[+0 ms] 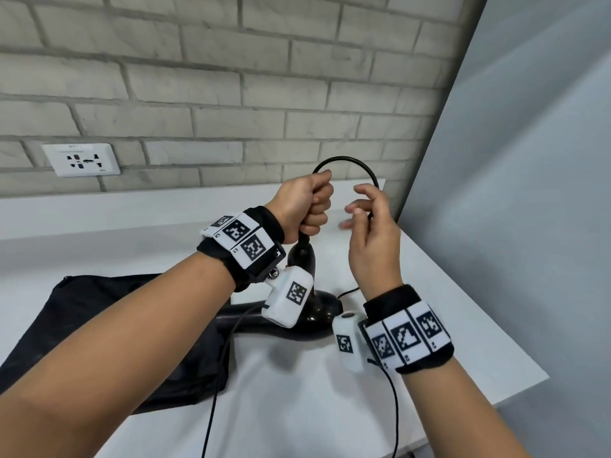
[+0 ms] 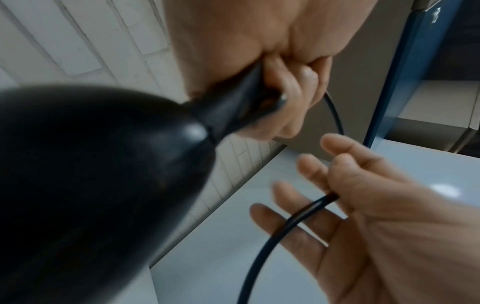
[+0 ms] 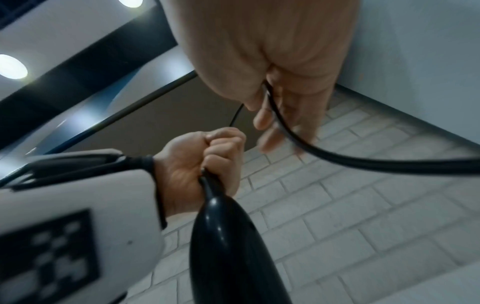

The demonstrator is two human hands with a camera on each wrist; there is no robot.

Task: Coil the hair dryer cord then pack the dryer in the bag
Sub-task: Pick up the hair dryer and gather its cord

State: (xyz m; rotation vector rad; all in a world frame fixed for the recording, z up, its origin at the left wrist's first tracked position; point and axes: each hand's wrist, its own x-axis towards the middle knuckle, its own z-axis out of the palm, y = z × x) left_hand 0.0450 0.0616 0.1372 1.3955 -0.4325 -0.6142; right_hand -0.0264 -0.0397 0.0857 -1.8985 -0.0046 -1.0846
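Coiling, first loop | left hand [image 1: 305,203] fisted on hair dryer [image 1: 307,259] cord [image 1: 347,159] base | right hand [image 1: 372,233] fingers spread, thumb pinching cord | next: feed loop into left fist | bag [image 1: 109,325] waits

No words, brands or numbers can be read anywhere. The wristbands [image 1: 243,241] carry black-and-white square code markers, with a tiny mark beside each that is too small to make out; the white wrist cameras [image 1: 289,299] bear the same kind of marker. The wall socket [image 1: 82,159], at about 10 o'clock from the hands, has small grey print along its top edge, too blurred to read.
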